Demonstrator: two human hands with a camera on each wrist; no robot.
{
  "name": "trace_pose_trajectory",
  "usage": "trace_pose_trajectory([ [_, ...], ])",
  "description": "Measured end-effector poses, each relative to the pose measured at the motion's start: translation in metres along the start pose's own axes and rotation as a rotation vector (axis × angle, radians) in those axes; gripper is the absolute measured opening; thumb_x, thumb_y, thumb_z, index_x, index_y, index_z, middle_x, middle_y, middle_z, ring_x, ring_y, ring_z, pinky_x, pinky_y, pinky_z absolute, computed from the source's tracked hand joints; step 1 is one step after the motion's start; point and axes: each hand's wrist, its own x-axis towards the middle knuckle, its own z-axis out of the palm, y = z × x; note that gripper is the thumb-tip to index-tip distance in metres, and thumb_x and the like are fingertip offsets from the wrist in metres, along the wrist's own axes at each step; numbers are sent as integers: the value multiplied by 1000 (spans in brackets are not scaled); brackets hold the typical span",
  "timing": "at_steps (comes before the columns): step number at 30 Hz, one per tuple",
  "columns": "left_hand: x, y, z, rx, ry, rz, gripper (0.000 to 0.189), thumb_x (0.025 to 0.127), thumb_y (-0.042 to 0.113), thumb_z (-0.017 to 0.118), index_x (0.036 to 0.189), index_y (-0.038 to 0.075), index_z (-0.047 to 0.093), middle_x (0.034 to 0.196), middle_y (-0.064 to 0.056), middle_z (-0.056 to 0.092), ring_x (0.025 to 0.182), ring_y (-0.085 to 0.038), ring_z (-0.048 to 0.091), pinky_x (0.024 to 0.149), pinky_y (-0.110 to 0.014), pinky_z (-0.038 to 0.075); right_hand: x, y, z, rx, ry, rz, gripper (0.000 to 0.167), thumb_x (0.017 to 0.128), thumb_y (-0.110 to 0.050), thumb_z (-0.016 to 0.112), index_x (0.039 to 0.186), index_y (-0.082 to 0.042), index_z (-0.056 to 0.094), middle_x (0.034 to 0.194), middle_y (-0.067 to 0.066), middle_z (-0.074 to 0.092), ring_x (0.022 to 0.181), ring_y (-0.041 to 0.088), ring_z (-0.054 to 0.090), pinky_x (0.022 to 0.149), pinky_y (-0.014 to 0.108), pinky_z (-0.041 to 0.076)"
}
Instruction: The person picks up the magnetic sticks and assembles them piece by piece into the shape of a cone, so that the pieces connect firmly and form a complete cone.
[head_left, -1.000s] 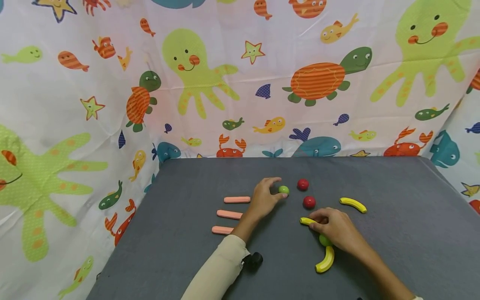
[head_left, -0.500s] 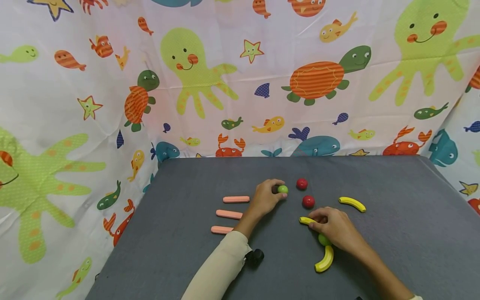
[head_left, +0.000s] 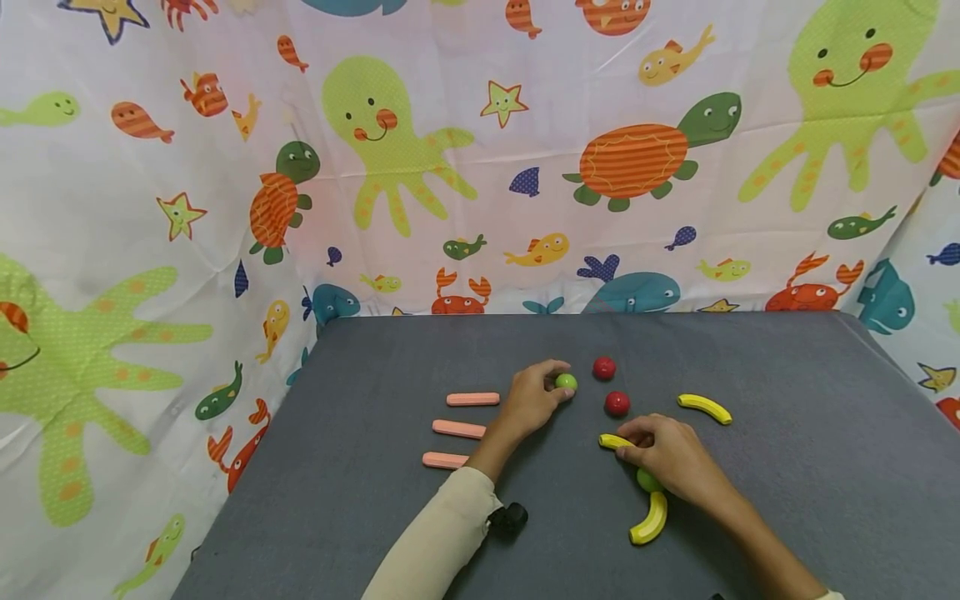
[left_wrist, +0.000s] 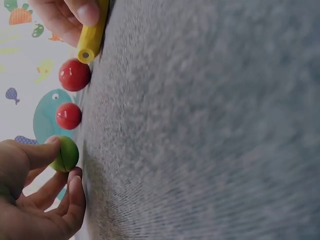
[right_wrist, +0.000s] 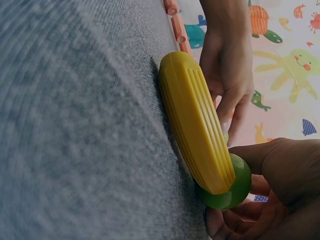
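My left hand (head_left: 531,396) pinches a small green ball (left_wrist: 66,155) between thumb and fingers, low over the grey table. In the head view, my right hand (head_left: 671,454) grips one end of a yellow banana-shaped piece (head_left: 613,442), whose other end sticks out to the left. A second green ball (right_wrist: 240,187) sits under the right palm. Right beside that ball lies another yellow banana-shaped piece (right_wrist: 195,120), ridged along its length. Two red balls (head_left: 604,368) rest between the hands, towards the back.
Three pink sticks (head_left: 473,399) lie left of my left forearm, which partly covers the nearer two. Another yellow banana-shaped piece (head_left: 705,409) is to the right. Behind the grey table (head_left: 360,500) hangs a curtain (head_left: 480,167) printed with sea animals.
My left thumb and fingers, spread apart around the green ball a second ago, have closed in on it. My right hand stays in place on the yellow piece.
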Motion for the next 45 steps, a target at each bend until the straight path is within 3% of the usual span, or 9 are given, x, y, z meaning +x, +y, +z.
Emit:
trace_pose_trajectory([
  [8, -12, 6, -5, -76, 11, 13, 32, 105, 17, 68, 137, 13, 71, 130, -3, 74, 115, -19, 70, 101, -39, 54, 0, 0, 1, -9, 3, -10, 17, 90, -16, 85, 104, -8, 81, 93, -1, 69, 83, 13, 62, 69, 29, 51],
  [18, -31, 15, -10, -176, 18, 10, 37, 94, 20, 84, 129, 16, 74, 120, -4, 76, 92, -10, 72, 78, -23, 57, 1, -1, 1, -18, 7, -9, 17, 89, -16, 85, 104, -8, 81, 94, 0, 70, 83, 13, 63, 70, 29, 51],
  [24, -46, 15, -10, -219, -28, -10, 41, 93, 22, 85, 131, 15, 72, 123, -1, 73, 89, -7, 71, 78, -24, 57, 1, 0, 1, -26, 18, -26, 16, 89, -16, 85, 102, -8, 81, 92, -1, 70, 82, 12, 63, 69, 29, 51],
  [33, -60, 16, -4, -203, -66, 44, 38, 90, 21, 87, 126, 14, 77, 121, 7, 76, 95, -4, 72, 81, -21, 56, 0, 0, 0, -9, 20, -7, 16, 89, -15, 84, 103, -7, 80, 91, -1, 69, 81, 13, 62, 67, 28, 50],
  [45, -70, 13, 2, -228, -93, 5, 36, 90, 17, 87, 124, 12, 77, 119, 5, 76, 95, -3, 72, 82, -21, 57, 0, -2, -2, 7, 13, 26, 19, 91, -15, 82, 108, -7, 79, 91, -1, 68, 82, 15, 59, 66, 28, 47],
])
